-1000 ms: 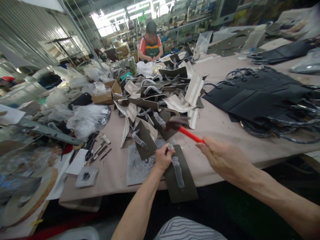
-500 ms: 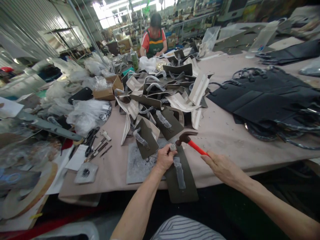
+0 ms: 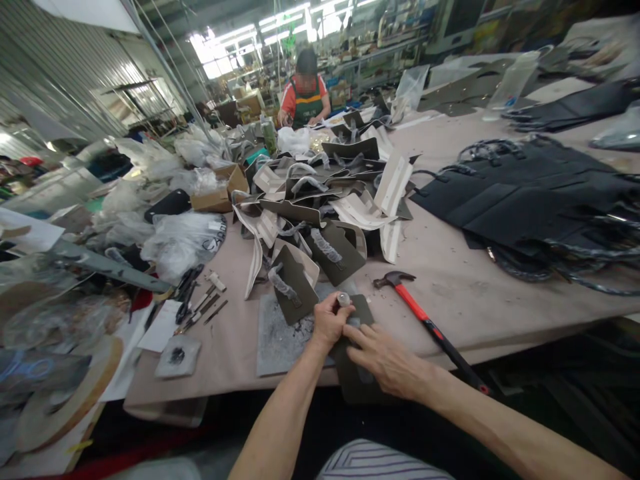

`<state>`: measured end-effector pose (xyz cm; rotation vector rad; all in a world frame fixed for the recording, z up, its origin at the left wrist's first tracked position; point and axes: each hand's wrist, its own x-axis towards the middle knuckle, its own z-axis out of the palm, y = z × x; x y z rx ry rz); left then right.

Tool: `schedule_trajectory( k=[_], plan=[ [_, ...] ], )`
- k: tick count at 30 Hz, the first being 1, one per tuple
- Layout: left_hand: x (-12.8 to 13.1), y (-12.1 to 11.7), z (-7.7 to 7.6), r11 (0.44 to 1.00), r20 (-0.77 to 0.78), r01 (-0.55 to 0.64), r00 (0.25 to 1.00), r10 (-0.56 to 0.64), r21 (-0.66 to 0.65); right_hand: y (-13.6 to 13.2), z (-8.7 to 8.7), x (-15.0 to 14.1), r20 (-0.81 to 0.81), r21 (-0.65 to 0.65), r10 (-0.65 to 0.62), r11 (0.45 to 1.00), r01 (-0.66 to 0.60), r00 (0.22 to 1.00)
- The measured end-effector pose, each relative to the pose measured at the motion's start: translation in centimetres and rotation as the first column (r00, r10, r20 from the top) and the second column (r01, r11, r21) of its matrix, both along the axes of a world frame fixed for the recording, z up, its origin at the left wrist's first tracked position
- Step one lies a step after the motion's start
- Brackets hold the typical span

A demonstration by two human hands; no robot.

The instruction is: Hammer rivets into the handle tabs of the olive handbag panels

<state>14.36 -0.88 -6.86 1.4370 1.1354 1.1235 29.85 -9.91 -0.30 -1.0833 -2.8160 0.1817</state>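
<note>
My left hand (image 3: 327, 321) is closed around an upright metal punch (image 3: 343, 299), its round pale end showing above the fingers. Below it lies a dark olive bag panel (image 3: 361, 387), sticking out past the table's front edge. My right hand (image 3: 383, 357) rests over this panel with fingers apart, fingertips close by my left hand, partly covering the panel's plastic-wrapped handle. To the right, a claw hammer (image 3: 417, 310) with a red and black grip lies on the table. A grey stone slab (image 3: 273, 343) sits partly under the panel and my left hand.
More panels with wrapped handles (image 3: 327, 247) are heaped ahead. Black bags (image 3: 530, 200) lie at right. Scissors (image 3: 187, 293), thin tools (image 3: 203, 310) and a small dish (image 3: 177, 355) are at left. Plastic bags (image 3: 173, 243) pile up behind them. Another person (image 3: 306, 97) works across the table.
My right hand has let go of the hammer, which now lies on the table, and has moved left onto the panel. My left hand still holds the punch in place.
</note>
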Motion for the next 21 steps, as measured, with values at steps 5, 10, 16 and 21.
schedule_trajectory(
  k=[5,10,16,21],
  plan=[
    [0.8,0.1,2.5,0.985,0.187,-0.138,0.97,0.155,-0.102,-0.1,0.1,-1.7,0.064,0.111,-0.17,0.98,0.163,0.983],
    [-0.1,-1.1,9.5,0.976,0.205,-0.162,0.97,0.131,0.143,0.2,2.8,-1.3,0.061,0.064,-0.483,0.875,0.479,0.874],
    [-1.1,-0.8,8.9,0.991,0.218,-0.115,0.971,0.098,0.068,-0.1,1.5,-2.1,-0.012,-0.233,-0.693,0.703,0.672,0.721],
    [0.0,0.3,2.9,0.995,0.307,-0.029,0.95,0.058,-0.1,-0.8,-1.1,-3.7,0.011,-0.276,-0.753,0.63,0.726,0.658]
  ],
)
